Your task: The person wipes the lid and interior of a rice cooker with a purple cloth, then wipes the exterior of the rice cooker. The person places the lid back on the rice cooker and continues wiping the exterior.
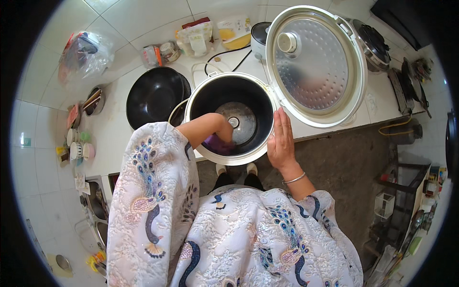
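A large white rice cooker stands at the counter's front edge. Its round metal heating plate shows at the bottom, with a button in the middle. My left hand reaches down inside, closed on a purple cloth that is pressed to the lower inner wall; the fingertips are partly hidden. My right hand lies flat against the cooker's right outer side, fingers straight and close together, holding nothing. The hinged lid is swung up to the right, its dimpled metal underside showing.
A black round pot sits left of the cooker. Behind are food bags, a small cooker and a cord. At the right stand a pressure cooker and a stove. Cups line the left wall.
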